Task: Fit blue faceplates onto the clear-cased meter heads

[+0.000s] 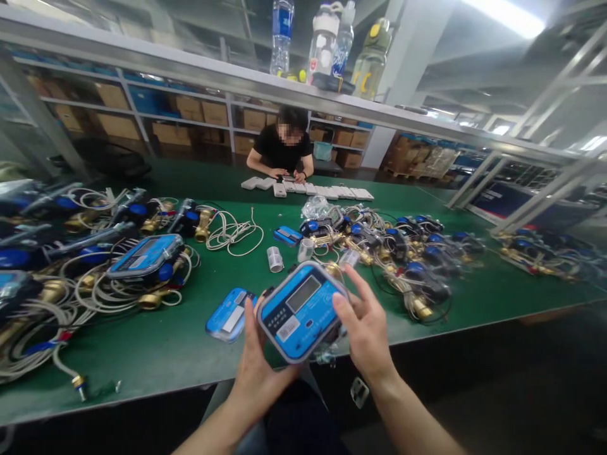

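Between my two hands is a blue-faced meter (303,309) with a grey display window, a printed label and brass fittings partly hidden behind it. My left hand (258,360) grips its lower left side, the thumb along the edge. Around the right side closes my right hand (367,322), its thumb on the blue face. On the green table just left of the meter lies a flat blue cover (229,314) with a white label. Behind the meter are a roll of white labels (274,259) and a smaller blue panel (287,236).
Meters with coiled cables (147,256) crowd the left side. More wrapped meters (403,246) are heaped at the right. Across the green table (227,221), a person (283,148) works behind a row of white boxes (327,191). An overhead shelf (199,60) carries bottles (372,60).
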A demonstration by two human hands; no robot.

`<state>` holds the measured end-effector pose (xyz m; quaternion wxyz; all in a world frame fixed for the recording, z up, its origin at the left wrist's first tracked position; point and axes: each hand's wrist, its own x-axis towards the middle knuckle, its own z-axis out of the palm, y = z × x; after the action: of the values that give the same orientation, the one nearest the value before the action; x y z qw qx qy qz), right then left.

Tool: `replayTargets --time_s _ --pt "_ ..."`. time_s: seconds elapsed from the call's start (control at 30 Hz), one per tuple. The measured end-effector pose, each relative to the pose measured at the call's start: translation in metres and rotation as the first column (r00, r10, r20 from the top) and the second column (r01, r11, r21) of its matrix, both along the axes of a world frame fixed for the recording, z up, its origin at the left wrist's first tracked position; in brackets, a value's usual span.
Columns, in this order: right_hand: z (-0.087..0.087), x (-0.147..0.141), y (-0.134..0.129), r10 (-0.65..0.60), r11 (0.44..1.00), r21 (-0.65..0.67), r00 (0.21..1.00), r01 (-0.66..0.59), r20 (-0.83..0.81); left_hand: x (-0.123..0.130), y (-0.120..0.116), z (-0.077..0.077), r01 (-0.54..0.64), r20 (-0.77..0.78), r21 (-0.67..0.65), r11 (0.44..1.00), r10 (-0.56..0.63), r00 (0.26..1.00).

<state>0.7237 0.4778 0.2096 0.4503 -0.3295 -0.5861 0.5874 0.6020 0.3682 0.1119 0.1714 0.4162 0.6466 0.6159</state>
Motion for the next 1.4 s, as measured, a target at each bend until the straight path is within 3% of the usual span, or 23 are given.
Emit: replayTargets --time_s 0.1,0.23,0.33,0.47,0.57,0.7,0.8,0.93,1.03,1.1,1.2,1.3,1.33,1.37,1.4 --pt "-0.001 -0.014 0.008 -0.025 0.937 -0.348 0.982 -0.043 -0.189 -0.017 -0.002 0.022 0.026 -0.004 0.027 0.999 -0.026 1.0" --pt "-0.013 -0.027 0.01 -0.047 0.817 -0.566 0.968 -0.106 -0.248 -0.028 -0.004 0.042 -0.01 -0.108 -0.051 0.999 0.005 0.994" --pt "-0.019 -0.03 0.008 -0.068 0.771 -0.629 0.968 -0.103 -0.241 -0.031 -0.006 0.049 -0.006 -0.163 -0.101 0.995 -0.011 0.987" --pt "-0.018 -0.026 0.005 -0.054 0.799 -0.59 0.963 -0.117 -0.264 -0.048 -0.011 0.052 0.108 -0.261 -0.155 0.982 -0.146 0.954" --pt "-0.018 -0.018 0.002 -0.038 0.859 -0.5 0.961 -0.108 -0.273 -0.075 -0.016 0.038 0.128 -0.404 -0.277 0.952 -0.236 0.884" --pt "-0.029 -0.01 -0.002 -0.053 0.911 -0.409 0.971 -0.049 -0.233 -0.102 -0.013 -0.002 -0.195 -0.51 -0.431 0.881 -0.059 0.858" --pt "-0.043 -0.007 -0.002 -0.076 0.922 -0.387 0.972 -0.017 -0.222 -0.108 -0.009 -0.033 -0.292 -0.529 -0.452 0.843 0.01 0.848" --pt "-0.061 -0.006 0.004 -0.12 0.917 -0.4 0.961 0.01 -0.25 -0.113 -0.011 -0.057 -0.274 -0.513 -0.469 0.839 -0.007 0.859" --pt "-0.066 -0.004 0.015 -0.174 0.88 -0.475 0.949 0.03 -0.263 -0.119 -0.012 -0.06 -0.186 -0.464 -0.463 0.867 -0.058 0.884" --pt "-0.06 -0.003 0.023 -0.239 0.83 -0.555 0.933 0.052 -0.269 -0.121 -0.013 -0.055 -0.162 -0.427 -0.448 0.879 -0.052 0.903" --pt "-0.033 -0.009 0.033 -0.269 0.771 -0.636 0.923 0.033 -0.277 -0.115 -0.022 -0.034 -0.126 -0.367 -0.423 0.897 -0.043 0.929" --pt "0.008 -0.031 0.039 -0.214 0.804 -0.595 0.92 -0.025 -0.329 -0.095 -0.034 -0.008 -0.045 -0.284 -0.408 0.912 -0.08 0.955" --pt "0.021 -0.042 0.038 -0.181 0.832 -0.553 0.916 -0.052 -0.357 -0.087 -0.036 -0.001 0.011 -0.203 -0.406 0.914 -0.101 0.974" --pt "0.033 -0.055 0.036 -0.134 0.858 -0.506 0.913 -0.088 -0.385 -0.08 -0.038 0.005 0.151 0.051 -0.358 0.921 -0.143 0.988" --pt "0.043 -0.069 0.031 -0.071 0.877 -0.461 0.91 -0.138 -0.408 -0.073 -0.038 0.01 0.23 0.242 -0.283 0.931 -0.163 0.957"
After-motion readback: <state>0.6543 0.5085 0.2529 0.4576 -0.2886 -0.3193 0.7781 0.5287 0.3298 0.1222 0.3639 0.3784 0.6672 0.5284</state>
